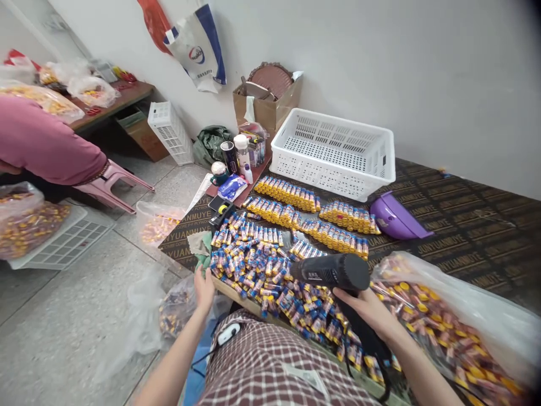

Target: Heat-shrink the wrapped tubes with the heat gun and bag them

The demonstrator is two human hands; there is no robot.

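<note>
My right hand [367, 310] is closed round the handle of a black hair dryer [332, 272], with its barrel pointing left over a wide heap of small blue-labelled, yellow-capped tubes [257, 262]. The tubes lie in a shallow tray with a wooden rim [239, 297]. At the tray's left corner, my left hand [204, 290] has its fingers closed on the edge, against a crumpled green cloth [203, 251]; the exact hold is partly hidden. Behind the heap, similar tubes stand stacked in neat rows [287, 193].
A white plastic crate [333, 177] stands behind the rows, beside a purple scoop [395, 217]. At right lies a clear bag of yellow-capped tubes [443, 321]. Cups and a bottle [242, 149] stand at back left. A person in a pink top [46, 141] sits at far left.
</note>
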